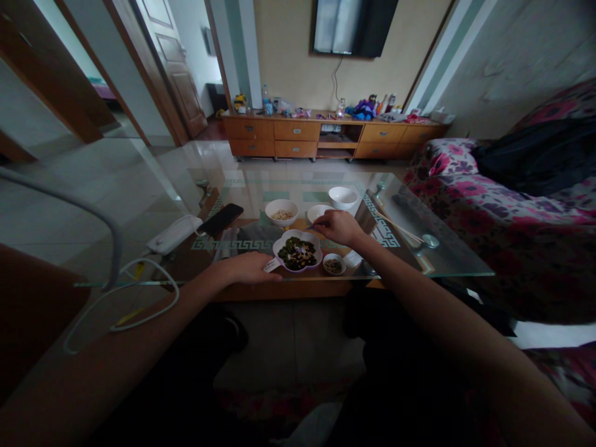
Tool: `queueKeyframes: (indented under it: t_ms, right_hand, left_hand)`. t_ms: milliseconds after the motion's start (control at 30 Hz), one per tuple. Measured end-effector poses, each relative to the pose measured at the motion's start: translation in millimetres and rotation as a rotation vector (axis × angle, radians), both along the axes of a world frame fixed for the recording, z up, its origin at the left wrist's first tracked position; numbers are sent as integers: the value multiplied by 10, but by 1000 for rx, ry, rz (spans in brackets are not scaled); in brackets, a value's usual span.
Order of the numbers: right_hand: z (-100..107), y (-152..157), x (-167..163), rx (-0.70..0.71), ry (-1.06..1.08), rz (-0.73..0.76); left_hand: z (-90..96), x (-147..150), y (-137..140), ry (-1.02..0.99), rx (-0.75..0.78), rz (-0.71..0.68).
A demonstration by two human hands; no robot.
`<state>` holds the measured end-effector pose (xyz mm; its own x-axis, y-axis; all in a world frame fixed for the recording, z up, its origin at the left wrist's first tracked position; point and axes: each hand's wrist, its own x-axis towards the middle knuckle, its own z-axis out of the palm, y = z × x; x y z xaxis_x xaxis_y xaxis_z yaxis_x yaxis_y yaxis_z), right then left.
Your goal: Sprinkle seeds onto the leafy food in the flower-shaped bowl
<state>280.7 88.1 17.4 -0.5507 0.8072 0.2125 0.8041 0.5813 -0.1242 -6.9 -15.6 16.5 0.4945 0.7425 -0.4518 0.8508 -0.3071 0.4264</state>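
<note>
A white flower-shaped bowl (281,248) with a short handle holds dark green and brown food, with pale bits on top. My left hand (251,268) is closed at its handle, by the table's front edge. Above the bowl's far right side, my right hand (339,227) pinches a thin purplish utensil (311,227); its kind is too small to make out. Just behind that hand stands a white bowl (316,213), partly covered by it. A small dish (334,265) of mixed grains or seeds sits right of the flower-shaped bowl.
On the glass table (447,268) stand a white bowl with pale grains (282,203) and another white bowl (343,197). Chopsticks (400,228) lie to the right. At left are a black phone (222,219), a white power strip (173,234) and a looping cable (171,282).
</note>
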Motion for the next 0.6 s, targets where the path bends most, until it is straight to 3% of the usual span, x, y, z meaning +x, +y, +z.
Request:
queueKeyframes:
  t_ms: [300,600]
  right_hand:
    - [11,5,-78,-16,-47,72]
    - [-29,33,-100,-54,-64,86]
  left_hand:
    - [-47,-11,21,-16,-3,-7]
    - [31,23,-19,-13,-31,23]
